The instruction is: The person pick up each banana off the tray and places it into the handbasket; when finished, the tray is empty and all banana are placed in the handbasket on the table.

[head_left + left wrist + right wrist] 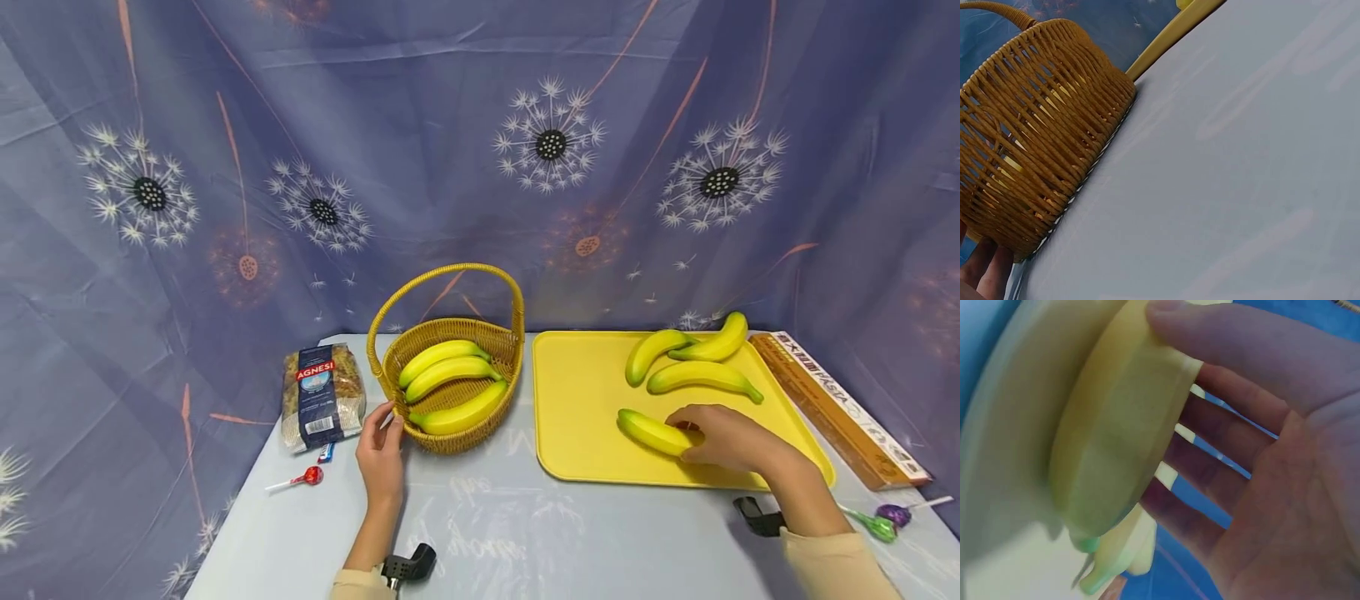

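Note:
My right hand (723,437) holds a yellow banana (651,431) over the near part of the yellow tray (577,417). In the right wrist view, the thumb lies on one side of that banana (1116,431) and the fingers on the other. Three more bananas (703,379) lie at the tray's far right. On the left, a wicker basket (457,440) with a tall handle has three bananas (453,375) in it. My left hand (381,458) touches the basket's left side; in the left wrist view its fingertips (994,269) rest against the weave (1054,137).
A pasta bag (318,396) stands left of the basket, with a red lollipop (311,476) in front. Along the tray's right side lies a long pasta box (840,412). Green and purple lollipops (881,527) are near the right edge. A blue dandelion-print cloth (450,167) hangs behind.

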`<state>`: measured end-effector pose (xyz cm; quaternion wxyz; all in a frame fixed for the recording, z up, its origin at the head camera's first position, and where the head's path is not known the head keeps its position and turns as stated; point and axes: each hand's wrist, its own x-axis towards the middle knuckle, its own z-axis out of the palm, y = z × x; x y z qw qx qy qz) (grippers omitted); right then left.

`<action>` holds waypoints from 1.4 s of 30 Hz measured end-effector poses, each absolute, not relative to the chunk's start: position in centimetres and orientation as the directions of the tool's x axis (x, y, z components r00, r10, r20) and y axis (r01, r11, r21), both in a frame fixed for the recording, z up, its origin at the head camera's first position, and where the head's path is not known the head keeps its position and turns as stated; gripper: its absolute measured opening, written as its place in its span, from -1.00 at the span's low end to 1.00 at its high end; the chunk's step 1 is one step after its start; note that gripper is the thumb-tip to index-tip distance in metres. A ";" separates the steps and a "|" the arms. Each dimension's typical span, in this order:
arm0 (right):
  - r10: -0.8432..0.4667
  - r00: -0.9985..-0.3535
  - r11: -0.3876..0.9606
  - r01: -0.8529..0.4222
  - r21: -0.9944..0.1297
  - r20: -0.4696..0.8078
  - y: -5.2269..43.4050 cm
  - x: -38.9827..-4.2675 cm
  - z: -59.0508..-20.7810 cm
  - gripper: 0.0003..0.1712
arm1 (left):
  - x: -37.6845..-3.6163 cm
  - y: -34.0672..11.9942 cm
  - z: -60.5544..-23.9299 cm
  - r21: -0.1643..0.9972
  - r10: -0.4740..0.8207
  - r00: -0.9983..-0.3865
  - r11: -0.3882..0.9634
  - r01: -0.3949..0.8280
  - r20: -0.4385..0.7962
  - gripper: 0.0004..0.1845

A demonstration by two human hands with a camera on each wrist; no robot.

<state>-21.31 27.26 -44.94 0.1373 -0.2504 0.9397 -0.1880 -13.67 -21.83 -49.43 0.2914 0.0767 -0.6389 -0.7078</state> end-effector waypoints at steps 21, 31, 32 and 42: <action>-0.748 -0.663 0.626 -0.695 -0.354 -0.022 13.8 -24.6 -37.2 -0.48 | -13.7 -22.1 -49.7 0.942 -0.510 -0.808 0.015 0.335 0.295 -0.62; -0.831 -0.553 0.542 -0.784 -0.302 -0.056 7.2 -26.6 -34.4 -0.53 | -13.9 -21.8 -49.7 0.946 -0.512 -0.810 0.019 0.324 0.288 -0.62; -0.836 -0.545 0.536 -0.788 -0.305 -0.063 6.6 -26.7 -34.1 -0.54 | -13.9 -21.8 -49.7 0.946 -0.512 -0.809 0.021 0.324 0.289 -0.62; -0.834 -0.522 0.552 -0.796 -0.248 -0.181 0.1 -28.2 -33.4 -0.45 | -14.0 -21.7 -49.6 0.946 -0.517 -0.805 0.031 0.323 0.292 -0.63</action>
